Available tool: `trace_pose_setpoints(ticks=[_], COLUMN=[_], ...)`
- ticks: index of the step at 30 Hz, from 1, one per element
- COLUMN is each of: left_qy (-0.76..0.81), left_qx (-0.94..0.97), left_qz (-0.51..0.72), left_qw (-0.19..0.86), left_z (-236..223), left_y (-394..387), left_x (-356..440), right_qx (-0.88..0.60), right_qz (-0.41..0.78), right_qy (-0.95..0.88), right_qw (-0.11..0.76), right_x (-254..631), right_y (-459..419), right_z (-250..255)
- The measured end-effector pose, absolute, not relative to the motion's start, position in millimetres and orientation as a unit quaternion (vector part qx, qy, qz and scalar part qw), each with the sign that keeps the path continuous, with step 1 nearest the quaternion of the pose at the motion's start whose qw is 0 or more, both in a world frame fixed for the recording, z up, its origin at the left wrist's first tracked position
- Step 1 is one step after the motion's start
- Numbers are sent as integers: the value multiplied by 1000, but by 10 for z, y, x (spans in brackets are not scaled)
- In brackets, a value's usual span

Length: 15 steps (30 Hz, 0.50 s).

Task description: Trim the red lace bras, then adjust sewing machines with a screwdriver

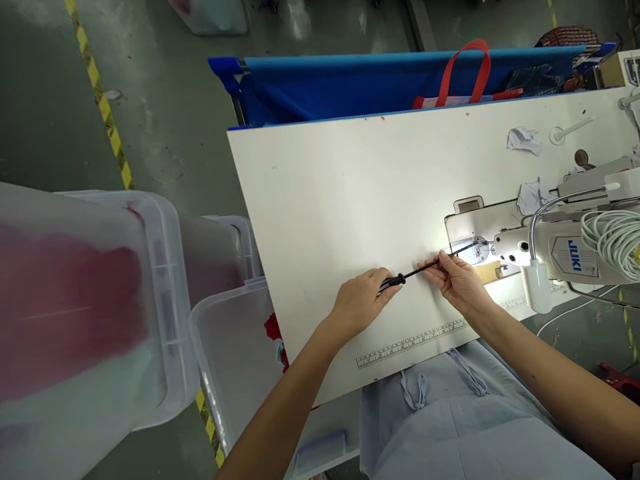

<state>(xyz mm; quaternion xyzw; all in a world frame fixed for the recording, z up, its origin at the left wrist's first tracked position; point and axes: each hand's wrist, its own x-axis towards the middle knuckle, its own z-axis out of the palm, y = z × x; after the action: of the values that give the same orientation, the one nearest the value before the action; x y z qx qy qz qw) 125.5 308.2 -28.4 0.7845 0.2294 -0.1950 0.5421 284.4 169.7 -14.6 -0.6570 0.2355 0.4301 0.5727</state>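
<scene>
A long thin screwdriver (396,281) with a black handle slants up to the right across the white table. Its handle is wrapped in the fingers of my left hand (361,301). Farther along, my right hand (461,283) pinches the dark shaft between thumb and fingers. The tip reaches the needle plate (481,249) of the JUKI sewing machine (560,253), near its needle area. Whether the tip sits in a screw is too small to tell.
A ruler strip (410,345) runs along the table's (320,200) front edge. Crumpled paper scraps (525,141) lie by the machine. A gooseneck lamp (537,287) hangs over its front. Plastic bins (170,280) stand left, and a blue cloth trough (330,87) lines the back.
</scene>
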Motion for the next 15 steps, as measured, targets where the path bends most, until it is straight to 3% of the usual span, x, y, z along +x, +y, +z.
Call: trace_pose_setpoints(ticks=[15], left_qy=[237], left_qx=[692], left_qz=[-159], left_qw=[663], left_z=[-417], left_y=[3177], left_x=[1313], right_qx=[-669], right_qz=[426], right_qy=[237], right_qw=[561], right_x=[2875], right_y=[1697], right_z=[-133])
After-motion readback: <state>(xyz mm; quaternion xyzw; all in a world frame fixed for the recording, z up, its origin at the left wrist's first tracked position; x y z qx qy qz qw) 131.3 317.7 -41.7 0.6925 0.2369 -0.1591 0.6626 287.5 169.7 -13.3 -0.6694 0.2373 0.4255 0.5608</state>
